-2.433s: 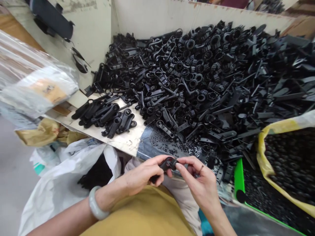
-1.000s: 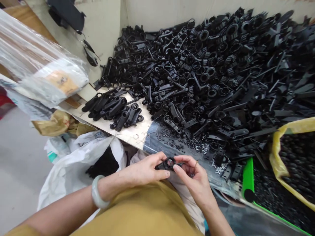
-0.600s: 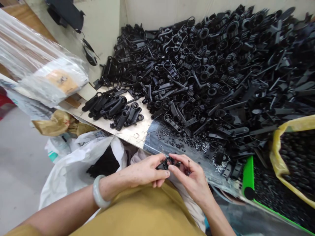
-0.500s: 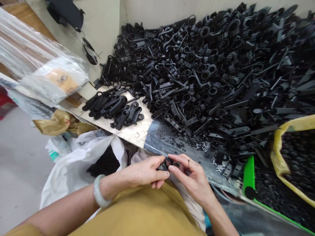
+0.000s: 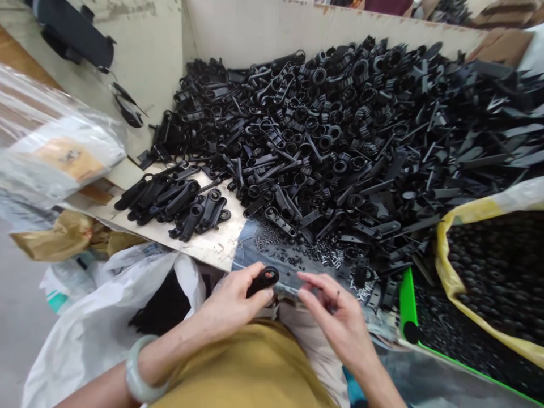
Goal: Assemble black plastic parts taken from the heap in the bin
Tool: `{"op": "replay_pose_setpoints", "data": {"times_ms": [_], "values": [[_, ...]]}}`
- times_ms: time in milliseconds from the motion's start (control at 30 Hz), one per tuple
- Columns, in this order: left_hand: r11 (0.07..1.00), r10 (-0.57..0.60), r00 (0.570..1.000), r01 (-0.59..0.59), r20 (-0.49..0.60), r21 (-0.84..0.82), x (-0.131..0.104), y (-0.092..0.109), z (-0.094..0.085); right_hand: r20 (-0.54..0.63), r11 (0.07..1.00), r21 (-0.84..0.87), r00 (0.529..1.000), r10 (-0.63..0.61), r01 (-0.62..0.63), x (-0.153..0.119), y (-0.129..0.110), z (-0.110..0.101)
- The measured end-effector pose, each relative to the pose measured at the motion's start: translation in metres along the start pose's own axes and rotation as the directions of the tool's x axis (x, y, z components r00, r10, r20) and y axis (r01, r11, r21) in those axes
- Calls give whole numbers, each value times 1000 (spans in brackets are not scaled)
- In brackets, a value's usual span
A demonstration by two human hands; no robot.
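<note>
My left hand (image 5: pixel 240 297) grips a black plastic arm-shaped part (image 5: pixel 257 282) between thumb and fingers. Its rounded end with a ring-shaped hole points to the right; the rest is hidden in the hand. Just right of it, apart from the part, is my right hand (image 5: pixel 340 309). Its thumb and index finger are spread with a gap between them, while the other fingers curl in. Whether those curled fingers hide something small cannot be seen. Beyond the hands, small black pieces (image 5: pixel 293 258) and silver screws (image 5: pixel 334 256) lie scattered on a dark sheet.
A large heap of black plastic parts (image 5: pixel 323 136) fills the back. Similar arm-shaped parts (image 5: pixel 182 198) lie grouped at left. A white sack (image 5: pixel 85 323) hangs open below the edge. At right are a green strip (image 5: pixel 408 300) and a yellow-rimmed bag (image 5: pixel 446 255) of black pieces.
My hands have drawn apart; the right hand has let go of the black part. The left hand has turned it so its ring end shows. The camera view has shifted.
</note>
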State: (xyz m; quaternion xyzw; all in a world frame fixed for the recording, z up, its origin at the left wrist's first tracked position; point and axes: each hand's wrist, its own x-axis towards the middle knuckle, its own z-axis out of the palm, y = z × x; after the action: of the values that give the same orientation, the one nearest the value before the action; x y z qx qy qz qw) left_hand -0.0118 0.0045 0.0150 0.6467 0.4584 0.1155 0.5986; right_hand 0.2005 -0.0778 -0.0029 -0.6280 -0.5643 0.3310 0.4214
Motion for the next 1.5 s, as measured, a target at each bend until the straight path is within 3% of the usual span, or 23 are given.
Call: {"op": "replay_pose_setpoints", "data": {"times_ms": [133, 233, 400, 600, 833, 933, 1100, 1267, 1367, 1500], "values": [[953, 99, 958, -13, -270, 303, 26, 8, 0, -66, 976, -203, 993, -94, 79, 28, 11, -15], [898, 175, 922, -5, -346, 440, 44, 15, -1, 2, 944, -300, 989, -146, 139, 50, 13, -11], [829, 202, 926, 12, -319, 559, 53, 17, -8, 95, 924, -336, 982, -162, 185, 66, 14, -3], [857, 143, 951, 18, -273, 515, 41, 10, 0, 166, 904, -388, 978, -124, 180, 64, 13, 0], [892, 116, 937, 47, -329, 450, 32, 4, 0, 265, 694, -666, 956, -123, 274, 63, 7, 14], [908, 122, 933, 33, -338, 419, 30, 2, -1, 270, 746, -602, 952, -147, 285, 62, 9, 10], [903, 170, 947, -40, -272, 428, 35, 5, 5, 123, 923, -332, 979, -162, 195, 52, 13, 5], [872, 227, 957, -116, -182, 475, 42, 3, 11, 69, 941, -282, 982, -177, 190, 40, 16, 19], [872, 239, 953, -126, -188, 473, 42, 1, 11, 33, 950, -255, 984, -176, 178, 37, 16, 26], [970, 136, 964, -82, -228, 230, 39, 3, 9, -60, 984, -119, 988, -140, 132, 38, 9, 29]]}}
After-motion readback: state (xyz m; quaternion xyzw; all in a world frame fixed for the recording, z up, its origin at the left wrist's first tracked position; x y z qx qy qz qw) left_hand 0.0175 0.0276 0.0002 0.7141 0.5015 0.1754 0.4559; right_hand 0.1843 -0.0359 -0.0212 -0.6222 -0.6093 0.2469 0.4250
